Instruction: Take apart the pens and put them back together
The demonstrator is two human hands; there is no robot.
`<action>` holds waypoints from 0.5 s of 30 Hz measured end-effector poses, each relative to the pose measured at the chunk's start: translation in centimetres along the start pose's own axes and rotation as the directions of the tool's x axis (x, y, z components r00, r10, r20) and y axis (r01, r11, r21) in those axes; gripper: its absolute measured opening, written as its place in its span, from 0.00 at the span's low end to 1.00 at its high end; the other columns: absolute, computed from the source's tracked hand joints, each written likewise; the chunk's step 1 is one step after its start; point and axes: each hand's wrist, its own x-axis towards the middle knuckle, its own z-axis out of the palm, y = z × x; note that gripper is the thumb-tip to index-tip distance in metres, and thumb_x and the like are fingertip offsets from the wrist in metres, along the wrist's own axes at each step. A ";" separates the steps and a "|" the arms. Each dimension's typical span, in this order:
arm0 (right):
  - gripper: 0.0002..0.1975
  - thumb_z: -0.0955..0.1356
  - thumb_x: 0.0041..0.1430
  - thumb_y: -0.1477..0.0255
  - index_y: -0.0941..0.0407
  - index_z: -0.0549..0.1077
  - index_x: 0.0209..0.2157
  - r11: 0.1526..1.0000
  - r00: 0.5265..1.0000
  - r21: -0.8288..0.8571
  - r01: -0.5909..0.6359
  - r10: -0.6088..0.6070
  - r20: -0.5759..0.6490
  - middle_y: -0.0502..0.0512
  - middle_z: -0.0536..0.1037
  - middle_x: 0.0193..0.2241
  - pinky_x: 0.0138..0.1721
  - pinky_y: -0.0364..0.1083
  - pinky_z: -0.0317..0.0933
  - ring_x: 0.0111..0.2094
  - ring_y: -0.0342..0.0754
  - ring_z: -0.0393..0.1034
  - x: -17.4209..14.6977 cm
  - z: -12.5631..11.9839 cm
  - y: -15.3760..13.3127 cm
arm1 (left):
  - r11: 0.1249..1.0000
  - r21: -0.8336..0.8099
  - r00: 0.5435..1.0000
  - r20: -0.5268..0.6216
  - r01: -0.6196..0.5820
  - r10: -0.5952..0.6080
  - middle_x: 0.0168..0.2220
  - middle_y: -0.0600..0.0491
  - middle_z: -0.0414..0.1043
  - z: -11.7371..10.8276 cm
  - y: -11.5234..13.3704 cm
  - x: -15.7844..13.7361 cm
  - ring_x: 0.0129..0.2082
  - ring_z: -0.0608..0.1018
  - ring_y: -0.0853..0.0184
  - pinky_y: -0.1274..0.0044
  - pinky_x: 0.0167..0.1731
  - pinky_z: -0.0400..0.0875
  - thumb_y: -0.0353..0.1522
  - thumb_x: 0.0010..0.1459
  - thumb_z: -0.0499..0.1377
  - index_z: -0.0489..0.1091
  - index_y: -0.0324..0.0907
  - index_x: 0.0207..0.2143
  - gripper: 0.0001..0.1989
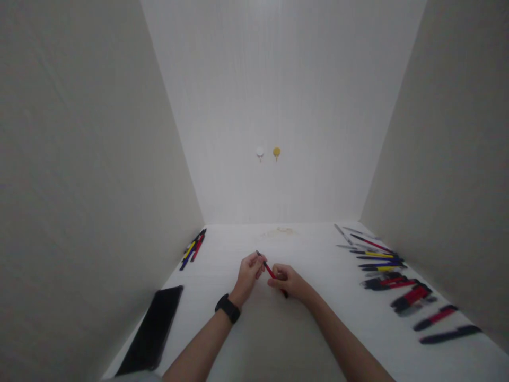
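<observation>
As seen in the head view, both hands pinch one red-and-black pen [270, 271] above the middle of the table [230, 241]. The left hand [251, 266] grips near the upper dark end; the right hand [288, 281] grips lower down, with the opposite dark end protruding beneath its fingers. This two-point hold probably keeps the slanted barrel from turning. Loose pens [392, 284] lie along the right edge, and a smaller pen cluster [198, 248] lies at the far left, presumably to leave working room between them. Nearer on the left, a black flat object [153, 329] lies apart from the wristwatch [228, 309].
</observation>
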 end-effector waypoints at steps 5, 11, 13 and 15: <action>0.24 0.65 0.56 0.52 0.61 0.73 0.33 0.998 0.991 0.058 -0.019 0.011 0.133 0.48 0.67 0.20 0.18 0.39 0.46 0.18 0.37 0.55 -0.1 -0.6 -0.6 | 1.000 -0.020 1.000 -0.004 -0.016 0.016 0.15 0.63 0.52 0.0 0.0 0.0 0.14 0.53 0.78 0.81 0.16 0.44 0.48 0.56 0.56 0.65 0.38 0.31 0.20; 0.19 0.71 0.50 0.56 0.57 0.65 0.26 0.993 0.991 0.109 -0.048 0.033 0.129 0.42 0.62 0.16 0.17 0.38 0.44 0.16 0.36 0.52 0.4 -1.2 0.0 | 1.000 0.017 1.000 -0.012 -0.015 0.015 0.15 0.63 0.53 -0.1 0.0 0.0 0.13 0.52 0.79 0.82 0.15 0.42 0.47 0.56 0.57 0.66 0.37 0.31 0.20; 0.21 0.73 0.47 0.58 0.56 0.61 0.25 0.994 0.993 0.100 -0.047 0.036 0.110 0.40 0.61 0.15 0.17 0.38 0.45 0.16 0.35 0.52 0.6 -1.2 0.1 | 1.000 0.026 1.000 -0.018 -0.011 0.011 0.15 0.63 0.54 -0.1 0.0 0.0 0.13 0.52 0.79 0.82 0.14 0.42 0.47 0.55 0.58 0.66 0.37 0.31 0.20; 0.21 0.74 0.46 0.58 0.56 0.61 0.26 0.995 0.993 0.087 -0.047 0.037 0.111 0.41 0.63 0.16 0.18 0.38 0.46 0.16 0.36 0.54 0.6 -1.1 0.0 | 0.999 0.031 1.000 -0.022 -0.015 0.016 0.15 0.63 0.54 -0.2 0.0 0.0 0.13 0.52 0.79 0.82 0.14 0.42 0.47 0.55 0.57 0.65 0.37 0.30 0.20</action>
